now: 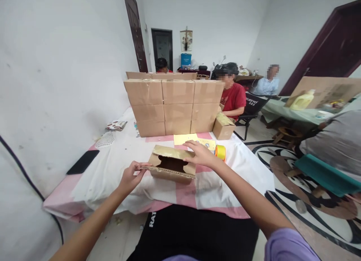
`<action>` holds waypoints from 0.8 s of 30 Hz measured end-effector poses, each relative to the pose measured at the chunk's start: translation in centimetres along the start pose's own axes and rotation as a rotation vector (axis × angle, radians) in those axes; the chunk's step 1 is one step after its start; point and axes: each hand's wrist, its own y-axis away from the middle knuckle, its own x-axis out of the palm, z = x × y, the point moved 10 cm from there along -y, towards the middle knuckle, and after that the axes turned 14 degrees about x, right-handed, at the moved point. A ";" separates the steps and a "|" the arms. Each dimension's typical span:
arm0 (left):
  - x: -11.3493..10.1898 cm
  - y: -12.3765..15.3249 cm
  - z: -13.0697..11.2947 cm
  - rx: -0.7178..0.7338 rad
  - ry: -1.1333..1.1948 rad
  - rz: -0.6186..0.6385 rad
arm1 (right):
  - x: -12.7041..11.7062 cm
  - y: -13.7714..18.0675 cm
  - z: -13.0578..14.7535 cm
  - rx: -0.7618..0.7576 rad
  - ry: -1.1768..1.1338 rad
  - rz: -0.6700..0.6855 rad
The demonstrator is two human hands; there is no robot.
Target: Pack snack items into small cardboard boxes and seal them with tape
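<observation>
My left fingers (pixel 140 166) pinch the left corner of the near flap (pixel 165 171) of the open box (pixel 172 176); my right fingers (pixel 193 143) are spread apart at its right end, and I cannot tell whether the thumb presses the cardboard. Under the open box runs the cloth-covered desk (pixel 113 182). Behind the open box stands a stack of cartons (pixel 178 112), three across and three high, with a lone carton (pixel 224 132) to the open box's right and farther back. The open box itself sits mouth up between my hands. Left of it lies a flat dark slab (pixel 83 162); just beyond it, a yellow sheet (pixel 184 139); to its right, past my wrist, a roll of yellow tape (pixel 221 152). I judge that I am at the handling of the flaps. The next move calls for a steady pinch on the near flap and light control of the far flap (pixel 169 152), keeping my fingertips clear of the mouth's edges.
</observation>
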 end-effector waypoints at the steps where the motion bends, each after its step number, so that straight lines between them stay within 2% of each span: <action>1: -0.1 0.2 -0.2 0.008 -0.002 -0.007 | 0.2 0.0 0.4 -0.007 0.005 0.012; 3: -0.2 0.7 -0.4 0.022 -0.007 -0.016 | 0.5 -0.3 0.8 -0.002 0.017 0.016; 5: -0.3 1.2 -0.6 0.032 -0.012 -0.022 | 0.4 -1.2 0.1 0.065 -0.014 -0.008; 10: -0.5 2.5 -0.5 -0.001 -0.024 -0.032 | 0.3 -4.6 -6.1 0.503 -0.271 -0.117; 13: -0.3 2.7 -1.0 0.031 -0.055 -0.018 | 1.0 -4.9 -7.7 0.628 -0.247 -0.170; 15: -0.2 2.7 -1.3 0.082 -0.098 0.002 | 0.6 -4.2 -7.2 0.633 -0.176 -0.255; 18: -0.1 2.5 -1.7 0.192 -0.175 0.057 | 0.3 -2.7 -4.0 0.485 0.016 -0.313; 21: 0.4 1.5 -2.5 0.322 -0.180 0.207 | 1.6 -1.7 -1.5 0.403 0.118 -0.175; 24: 1.4 -0.9 -3.3 0.396 -0.076 0.399 | 3.5 -1.3 -1.6 0.499 0.085 0.001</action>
